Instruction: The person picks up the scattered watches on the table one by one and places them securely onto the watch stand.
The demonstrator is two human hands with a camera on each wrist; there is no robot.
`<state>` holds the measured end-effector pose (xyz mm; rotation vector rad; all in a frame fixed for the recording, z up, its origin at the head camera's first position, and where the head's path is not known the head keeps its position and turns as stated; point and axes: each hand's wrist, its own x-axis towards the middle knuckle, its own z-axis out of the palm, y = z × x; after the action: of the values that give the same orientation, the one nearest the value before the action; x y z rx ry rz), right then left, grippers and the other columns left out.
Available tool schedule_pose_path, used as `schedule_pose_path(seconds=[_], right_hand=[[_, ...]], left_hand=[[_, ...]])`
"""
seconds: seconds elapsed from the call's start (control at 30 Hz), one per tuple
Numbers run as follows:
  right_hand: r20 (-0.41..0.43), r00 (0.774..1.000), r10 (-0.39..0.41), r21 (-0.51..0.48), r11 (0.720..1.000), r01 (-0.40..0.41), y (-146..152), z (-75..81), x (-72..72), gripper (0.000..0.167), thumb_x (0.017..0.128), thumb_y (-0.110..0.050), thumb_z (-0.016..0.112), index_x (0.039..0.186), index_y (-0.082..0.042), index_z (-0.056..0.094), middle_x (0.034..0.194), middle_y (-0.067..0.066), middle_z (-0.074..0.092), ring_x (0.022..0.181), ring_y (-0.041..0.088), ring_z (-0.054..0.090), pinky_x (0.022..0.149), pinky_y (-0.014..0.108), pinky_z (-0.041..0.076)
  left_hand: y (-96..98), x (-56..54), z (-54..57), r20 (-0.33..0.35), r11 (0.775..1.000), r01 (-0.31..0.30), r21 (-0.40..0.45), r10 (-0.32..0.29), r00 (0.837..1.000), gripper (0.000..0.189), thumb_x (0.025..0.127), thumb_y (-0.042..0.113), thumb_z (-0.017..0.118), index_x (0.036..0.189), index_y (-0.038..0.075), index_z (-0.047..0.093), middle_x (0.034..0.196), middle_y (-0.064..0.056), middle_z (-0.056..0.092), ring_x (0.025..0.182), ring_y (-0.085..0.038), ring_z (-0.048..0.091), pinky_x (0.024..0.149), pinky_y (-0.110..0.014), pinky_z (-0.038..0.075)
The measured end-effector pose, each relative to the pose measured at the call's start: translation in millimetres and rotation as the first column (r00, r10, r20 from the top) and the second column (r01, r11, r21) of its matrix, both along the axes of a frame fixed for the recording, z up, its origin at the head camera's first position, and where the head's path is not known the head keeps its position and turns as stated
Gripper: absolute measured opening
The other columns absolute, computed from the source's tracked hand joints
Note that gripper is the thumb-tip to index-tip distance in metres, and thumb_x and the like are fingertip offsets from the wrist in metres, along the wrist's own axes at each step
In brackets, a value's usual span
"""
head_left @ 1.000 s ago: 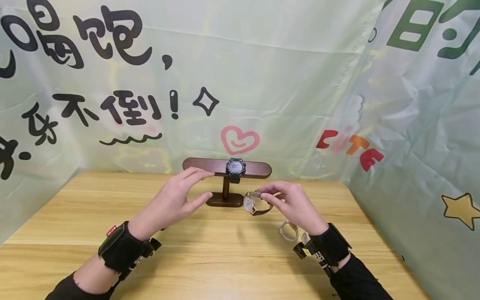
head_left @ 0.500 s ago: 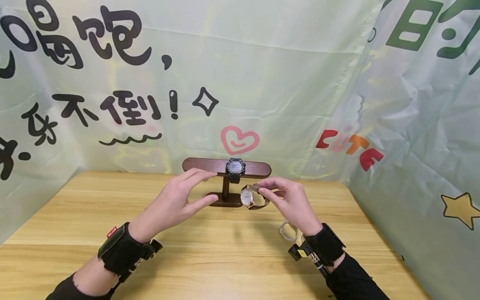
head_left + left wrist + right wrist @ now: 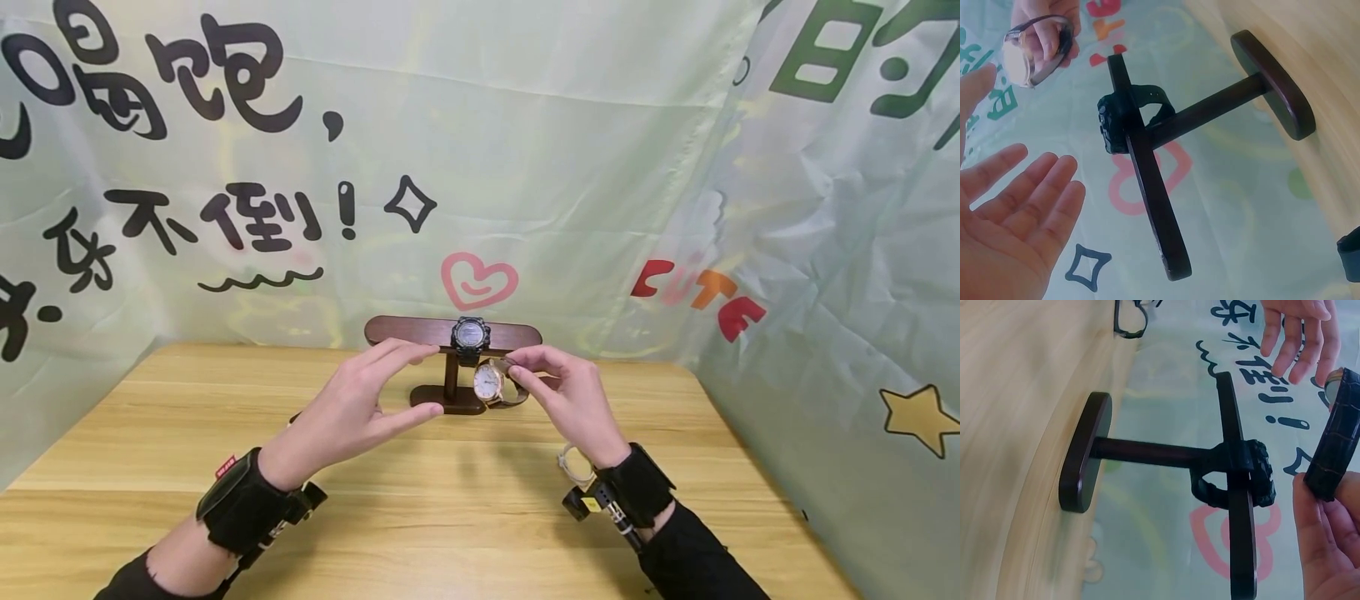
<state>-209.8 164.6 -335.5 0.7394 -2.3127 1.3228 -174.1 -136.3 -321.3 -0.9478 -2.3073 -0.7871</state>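
Observation:
A dark wooden watch stand (image 3: 405,328) stands at the back of the table, its bar carrying a black chunky digital watch (image 3: 470,335). My right hand (image 3: 573,400) pinches the dark leather strap of a wristwatch (image 3: 488,382) with a white dial and gold-coloured case, held just in front of the stand. In the right wrist view the strap (image 3: 1335,437) sits between thumb and fingers. My left hand (image 3: 360,404) hovers in front of the bar's left part, fingers extended and holding nothing. The left wrist view shows its palm (image 3: 1010,250) with fingers spread.
A white ring-shaped watch or bracelet (image 3: 576,464) lies on the wooden table (image 3: 450,517) below my right hand. A dark object, partly hidden, shows behind my left wrist; the right wrist view shows a black looped thing (image 3: 1130,322) there. Printed cloth (image 3: 570,167) hangs behind.
My right hand has moved left and slightly up with the wristwatch, bringing it nearer the stand, and the dial now faces more forward. My left hand has shifted slightly right.

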Motion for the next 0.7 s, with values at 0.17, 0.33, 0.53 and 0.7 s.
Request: schedule_pose_path(seconds=[0.17,0.33,0.53,0.7], right_hand=[[0.036,0.999,0.011,-0.052,0.999,-0.009,-7,0.8,-0.5,0.016,0.101,-0.009,0.075,0.116,-0.01,0.079,0.105,0.007,0.079,0.098,0.012,0.078,0.088,0.024,0.066],[0.028,0.999,0.027,-0.097,0.995,-0.024,-16,2.2,-0.2,0.016,0.1,-0.008,0.076,0.116,-0.01,0.078,0.108,0.007,0.079,0.101,0.013,0.079,0.088,0.024,0.066],[0.012,0.999,0.042,-0.146,0.988,-0.04,-29,3.4,-0.3,0.016,0.1,-0.01,0.076,0.115,-0.009,0.079,0.11,0.008,0.079,0.1,0.008,0.078,0.085,0.023,0.066],[0.01,0.998,0.056,-0.168,0.984,-0.053,-38,5.0,-0.1,0.016,0.101,-0.011,0.076,0.116,-0.01,0.079,0.117,0.007,0.078,0.1,0.005,0.076,0.087,0.023,0.065]], left_hand=[[0.7,1.8,1.6,-0.004,1.0,0.008,0.007,-0.008,1.0,0.066,0.091,0.039,0.088,0.147,0.012,0.064,0.14,-0.001,0.069,0.125,-0.019,0.069,0.103,-0.044,0.062],[0.8,3.5,2.9,-0.027,1.0,0.021,0.014,-0.02,0.999,0.069,0.089,0.038,0.09,0.148,0.014,0.063,0.139,0.001,0.069,0.122,-0.015,0.069,0.099,-0.04,0.063],[1.1,5.1,3.7,-0.055,0.999,0.021,0.034,-0.019,0.998,0.073,0.086,0.037,0.092,0.148,0.014,0.062,0.139,-0.002,0.07,0.126,-0.018,0.069,0.102,-0.041,0.063],[1.0,6.0,4.8,-0.066,0.998,0.02,0.053,-0.016,0.998,0.073,0.085,0.037,0.093,0.147,0.012,0.063,0.139,-0.006,0.07,0.126,-0.021,0.07,0.103,-0.043,0.062]])
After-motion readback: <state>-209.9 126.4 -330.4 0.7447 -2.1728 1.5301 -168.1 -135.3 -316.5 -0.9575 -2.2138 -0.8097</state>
